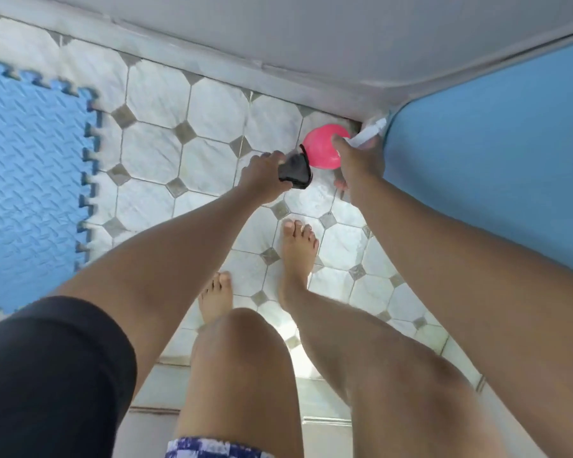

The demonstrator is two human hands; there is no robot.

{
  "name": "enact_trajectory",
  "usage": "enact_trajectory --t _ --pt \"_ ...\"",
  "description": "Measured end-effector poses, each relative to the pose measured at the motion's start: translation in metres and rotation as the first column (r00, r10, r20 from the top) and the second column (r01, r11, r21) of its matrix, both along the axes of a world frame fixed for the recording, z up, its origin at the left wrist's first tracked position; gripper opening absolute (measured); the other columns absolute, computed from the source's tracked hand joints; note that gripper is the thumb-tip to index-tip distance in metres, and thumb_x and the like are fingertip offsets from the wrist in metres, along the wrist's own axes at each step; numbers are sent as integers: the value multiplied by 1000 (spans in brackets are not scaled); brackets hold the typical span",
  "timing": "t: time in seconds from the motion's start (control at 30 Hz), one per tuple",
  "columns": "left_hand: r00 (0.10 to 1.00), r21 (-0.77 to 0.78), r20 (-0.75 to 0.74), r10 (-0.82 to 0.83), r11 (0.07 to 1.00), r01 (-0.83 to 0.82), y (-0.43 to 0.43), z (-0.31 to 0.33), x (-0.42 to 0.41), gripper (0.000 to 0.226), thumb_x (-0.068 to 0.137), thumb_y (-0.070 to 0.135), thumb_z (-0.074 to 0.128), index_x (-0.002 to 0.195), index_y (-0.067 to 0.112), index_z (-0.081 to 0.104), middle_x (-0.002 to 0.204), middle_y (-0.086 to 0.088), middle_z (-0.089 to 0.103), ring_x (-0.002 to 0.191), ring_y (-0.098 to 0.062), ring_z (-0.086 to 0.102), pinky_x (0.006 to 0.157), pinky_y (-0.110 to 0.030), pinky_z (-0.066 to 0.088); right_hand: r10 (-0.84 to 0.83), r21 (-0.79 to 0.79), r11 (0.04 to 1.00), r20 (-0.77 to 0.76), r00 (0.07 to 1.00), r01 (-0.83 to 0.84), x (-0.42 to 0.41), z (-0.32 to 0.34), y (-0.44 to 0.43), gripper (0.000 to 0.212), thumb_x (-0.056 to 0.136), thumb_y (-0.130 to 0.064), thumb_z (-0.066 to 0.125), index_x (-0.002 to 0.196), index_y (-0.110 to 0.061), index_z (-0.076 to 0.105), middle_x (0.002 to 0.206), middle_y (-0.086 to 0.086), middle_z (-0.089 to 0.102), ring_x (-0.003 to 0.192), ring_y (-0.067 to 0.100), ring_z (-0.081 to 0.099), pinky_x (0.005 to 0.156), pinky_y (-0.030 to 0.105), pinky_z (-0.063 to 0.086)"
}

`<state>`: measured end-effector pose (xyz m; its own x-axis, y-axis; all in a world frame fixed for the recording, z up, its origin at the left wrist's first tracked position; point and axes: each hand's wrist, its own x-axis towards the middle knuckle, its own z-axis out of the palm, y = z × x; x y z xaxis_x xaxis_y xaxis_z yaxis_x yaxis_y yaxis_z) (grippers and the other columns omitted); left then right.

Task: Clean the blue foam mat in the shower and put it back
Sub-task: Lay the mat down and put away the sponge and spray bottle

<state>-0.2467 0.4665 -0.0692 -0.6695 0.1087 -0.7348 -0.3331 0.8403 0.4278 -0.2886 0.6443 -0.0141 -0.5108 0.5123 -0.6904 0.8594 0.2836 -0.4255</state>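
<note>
A blue foam mat point(30, 166) with jigsaw edges lies flat on the tiled floor at the left. A second blue mat point(497, 153) stands on edge against the wall at the right. My left hand point(262, 175) grips a black brush-like object point(295, 175) low over the tiles. My right hand point(361, 160) is closed on a pink bottle point(321, 147) with a white spray head point(372, 132), down in the corner between the wall and the upright mat.
White octagonal floor tiles point(212, 114) with grey diamond insets cover the floor. A grey wall base point(245, 44) runs across the top. My bare feet point(298, 256) stand on the tiles just behind my hands, near a raised threshold point(166, 375).
</note>
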Motion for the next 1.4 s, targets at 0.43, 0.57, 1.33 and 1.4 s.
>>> enact_trajectory --t 0.43,0.57,1.33,1.4 --pt "777 312 445 446 736 -601 -18 71 23 28 108 25 44 109 9 67 87 -4 68 83 -20 61 71 -29 47 286 320 911 -35 957 -261 64 -7 24 25 83 -27 59 99 -10 67 93 12 72 85 34 71 70 49 55" --pt "735 355 480 479 660 -662 -48 221 38 47 110 30 34 95 4 71 53 -7 62 50 -21 58 58 -34 57 144 7 989 -115 983 -145 58 166 1 43 70 -48 64 84 -8 71 77 16 72 70 35 72 59 54 59" --pt "908 721 -163 -385 581 376 238 737 160 19 88 17 76 104 10 66 99 -7 75 86 -13 67 86 -37 55 -245 87 917 -648 722 389 399 740 205 30 85 -19 74 109 -36 66 94 -23 70 87 1 66 74 21 48" --pt "887 731 -191 -421 542 415 298 744 179 16 92 7 73 106 11 66 100 -1 75 86 -10 67 83 -34 57 -279 111 872 -688 670 477 428 752 244 35 84 -16 73 111 -37 66 97 -19 71 91 5 67 79 26 51"
